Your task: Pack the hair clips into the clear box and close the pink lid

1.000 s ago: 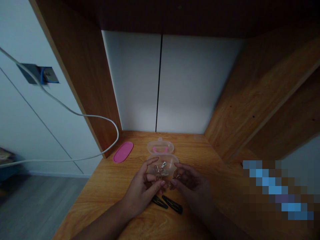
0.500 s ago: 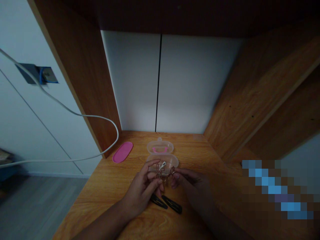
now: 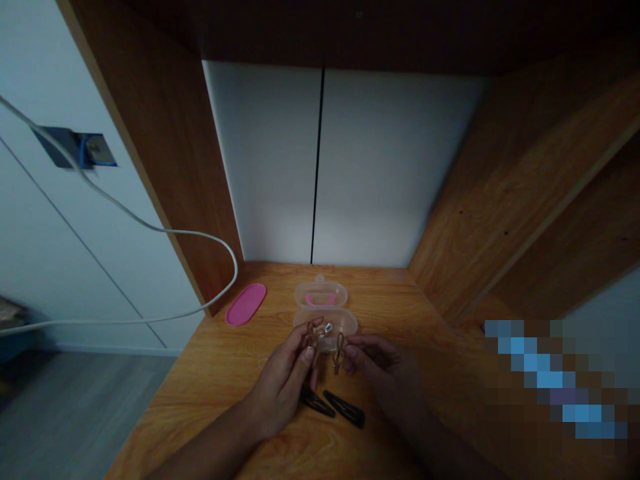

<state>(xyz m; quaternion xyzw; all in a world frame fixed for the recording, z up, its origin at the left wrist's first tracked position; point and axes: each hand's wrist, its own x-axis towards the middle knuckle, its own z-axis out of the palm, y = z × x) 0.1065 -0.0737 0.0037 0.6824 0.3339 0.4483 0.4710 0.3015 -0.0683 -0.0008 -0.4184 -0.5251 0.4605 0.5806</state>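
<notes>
My left hand (image 3: 285, 380) pinches thin copper-brown looped pieces (image 3: 311, 331) between thumb and fingers. Opposite it, my right hand (image 3: 383, 365) grips another thin copper-brown looped piece (image 3: 340, 348), which hangs from its fingertips; the exact kind of these loops is too small to tell. A gap separates the two hands. Just beyond them lies an open, clear plastic case (image 3: 345, 321) with a pink handle (image 3: 320, 301) on its lid. A small silvery item (image 3: 328, 328) shows at the case. Two black snap hair clips (image 3: 344, 409) (image 3: 319, 403) lie on the wooden surface below the hands.
A pink oval tray-like piece (image 3: 245, 305) lies at the back left of the wooden surface (image 3: 200, 393). A white cable (image 3: 200, 233) loops in from the left. Wooden side panels (image 3: 500, 200) and a white back wall (image 3: 380, 167) enclose the surface.
The hands have parted slightly. The looped pieces, earlier close together between them, are now apart, with one hanging from my right fingers. The left thumb has shifted upward.
</notes>
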